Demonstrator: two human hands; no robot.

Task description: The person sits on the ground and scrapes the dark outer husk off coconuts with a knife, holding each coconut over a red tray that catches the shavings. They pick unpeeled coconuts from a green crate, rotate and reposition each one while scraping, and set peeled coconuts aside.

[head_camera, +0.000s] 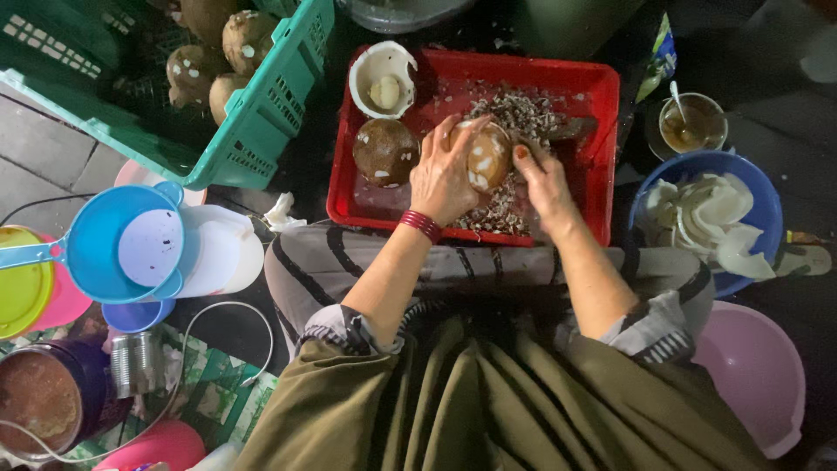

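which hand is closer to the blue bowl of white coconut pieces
Right. The right hand works at the coconut in the red tray, nearer the blue bowl; the left hand grips the coconut's far side.

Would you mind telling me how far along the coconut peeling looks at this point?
Done: white coconut pieces fill the blue bowl, and brown shavings litter the red plastic tray. In hand: the left hand grips a partly scraped brown coconut while the right hand works beside it. Left: another brown coconut on the tray, more in the green crate.
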